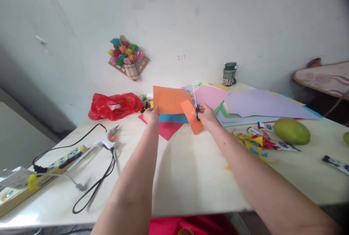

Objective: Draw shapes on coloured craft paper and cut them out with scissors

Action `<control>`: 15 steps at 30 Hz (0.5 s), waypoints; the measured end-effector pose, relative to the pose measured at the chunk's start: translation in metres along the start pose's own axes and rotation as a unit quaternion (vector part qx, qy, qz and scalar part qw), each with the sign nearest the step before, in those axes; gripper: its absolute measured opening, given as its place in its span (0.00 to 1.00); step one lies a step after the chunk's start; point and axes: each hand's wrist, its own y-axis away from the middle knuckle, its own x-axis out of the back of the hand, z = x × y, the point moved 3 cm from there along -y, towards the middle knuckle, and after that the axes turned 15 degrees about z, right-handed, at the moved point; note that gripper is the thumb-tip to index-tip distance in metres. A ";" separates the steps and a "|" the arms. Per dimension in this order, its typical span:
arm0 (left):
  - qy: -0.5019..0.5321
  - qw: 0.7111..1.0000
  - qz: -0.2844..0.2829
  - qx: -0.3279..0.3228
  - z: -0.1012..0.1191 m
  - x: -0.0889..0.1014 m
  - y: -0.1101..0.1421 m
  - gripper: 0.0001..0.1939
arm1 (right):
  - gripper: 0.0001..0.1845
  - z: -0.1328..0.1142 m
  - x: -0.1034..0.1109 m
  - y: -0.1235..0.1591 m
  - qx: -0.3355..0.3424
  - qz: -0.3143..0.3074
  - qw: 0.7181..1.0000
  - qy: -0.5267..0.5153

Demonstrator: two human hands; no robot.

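Note:
My left hand [151, 115] pinches the lower left corner of an orange sheet of paper [170, 99], raised a little over the table. My right hand [206, 114] is closed round the dark handles of a pair of scissors [194, 95], whose blades point up. Beside the scissors, an orange paper strip [191, 115] hangs at a slant near the right hand; whether the fingers touch it I cannot tell. Under the orange sheet lie a blue paper [174, 118] and a red paper [169, 130].
On the left are a glue gun [107, 138] with its cord, a power strip [62, 160] and a red plastic bag [116, 106]. Coloured paper sheets [259, 102], paper scraps [252, 141], glue tubes and a green mango [291, 131] lie right. A jar [229, 74] stands by the wall.

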 end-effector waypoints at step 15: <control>0.005 0.987 0.112 0.114 -0.031 0.045 -0.034 0.13 | 0.15 0.022 -0.010 0.004 -0.014 -0.021 1.000 0.001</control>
